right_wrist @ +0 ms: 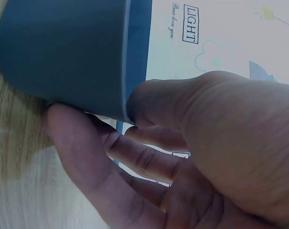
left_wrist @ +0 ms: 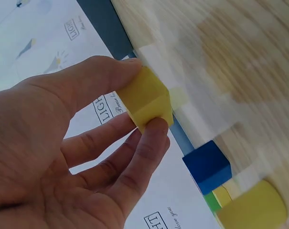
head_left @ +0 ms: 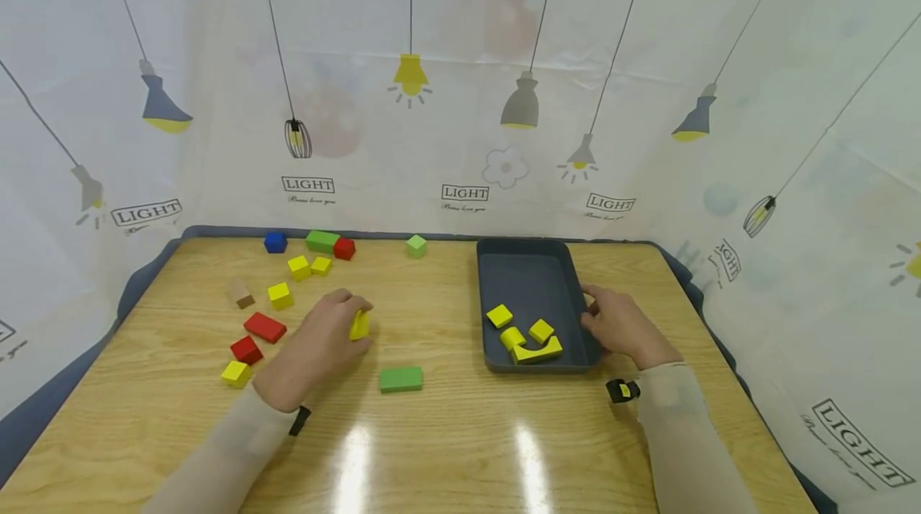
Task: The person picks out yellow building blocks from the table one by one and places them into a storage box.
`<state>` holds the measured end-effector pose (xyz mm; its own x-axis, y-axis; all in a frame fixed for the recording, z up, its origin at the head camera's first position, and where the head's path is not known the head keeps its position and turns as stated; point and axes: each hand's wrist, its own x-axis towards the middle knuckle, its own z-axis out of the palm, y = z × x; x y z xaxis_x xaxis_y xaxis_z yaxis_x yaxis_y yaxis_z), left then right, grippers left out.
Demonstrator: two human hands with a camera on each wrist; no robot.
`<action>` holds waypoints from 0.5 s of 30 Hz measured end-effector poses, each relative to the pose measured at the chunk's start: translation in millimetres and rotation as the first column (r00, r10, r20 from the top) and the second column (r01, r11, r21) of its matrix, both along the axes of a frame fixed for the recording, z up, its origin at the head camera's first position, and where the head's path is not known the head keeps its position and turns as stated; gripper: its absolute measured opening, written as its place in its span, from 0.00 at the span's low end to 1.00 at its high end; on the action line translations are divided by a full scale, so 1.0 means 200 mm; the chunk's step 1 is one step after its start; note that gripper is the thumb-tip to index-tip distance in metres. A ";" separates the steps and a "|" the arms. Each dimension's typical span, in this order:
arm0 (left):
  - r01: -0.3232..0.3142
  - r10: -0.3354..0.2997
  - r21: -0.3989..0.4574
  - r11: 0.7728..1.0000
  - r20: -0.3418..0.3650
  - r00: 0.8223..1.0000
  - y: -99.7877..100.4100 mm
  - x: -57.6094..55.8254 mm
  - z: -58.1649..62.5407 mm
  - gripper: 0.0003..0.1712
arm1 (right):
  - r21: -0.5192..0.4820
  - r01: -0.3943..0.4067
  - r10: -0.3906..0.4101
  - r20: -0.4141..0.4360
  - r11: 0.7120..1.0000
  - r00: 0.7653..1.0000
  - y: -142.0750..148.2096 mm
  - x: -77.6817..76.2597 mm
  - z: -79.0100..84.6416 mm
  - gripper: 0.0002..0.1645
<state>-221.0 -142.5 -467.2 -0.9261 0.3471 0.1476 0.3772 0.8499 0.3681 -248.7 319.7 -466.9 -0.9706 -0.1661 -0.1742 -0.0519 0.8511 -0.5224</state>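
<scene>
Between thumb and fingertips my left hand (head_left: 320, 346) pinches a yellow block (left_wrist: 146, 98), lifted over the middle of the table. My right hand (head_left: 622, 326) grips the right wall of a dark grey tray (head_left: 525, 249), its thumb over the rim and a finger at the outer wall in the right wrist view. Inside the tray's near half lie a yellow arch block (head_left: 536, 352), a yellow cylinder (head_left: 512, 337) and two more yellow blocks (head_left: 541, 330). A flat green block (head_left: 400, 379) lies on the table between the left hand and the tray.
Left of my left hand lie red blocks (head_left: 265, 328), yellow blocks (head_left: 280, 296) and a wooden block (head_left: 241, 293). Along the back edge stand a blue block (head_left: 275, 242), a green block (head_left: 321, 241), a red block (head_left: 344, 249) and a light green block (head_left: 416, 246).
</scene>
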 end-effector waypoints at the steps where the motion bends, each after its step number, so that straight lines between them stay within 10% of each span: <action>1: -0.002 0.002 0.001 1.000 0.000 1.000 0.01 0.00 0.00 0.29 | -0.001 0.000 0.000 0.001 1.000 1.000 0.00 0.00 0.00 0.36; 15: 0.057 -0.056 0.033 0.998 -0.052 0.997 0.14 -0.01 0.03 0.28 | -0.005 -0.013 0.013 -0.004 1.000 1.000 0.00 0.01 0.01 0.36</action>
<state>-222.4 -115.2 -460.6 -0.8962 0.3926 0.2069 0.4433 0.8137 0.3760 -247.6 319.7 -465.9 -0.9692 -0.1792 -0.1690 -0.0649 0.8476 -0.5267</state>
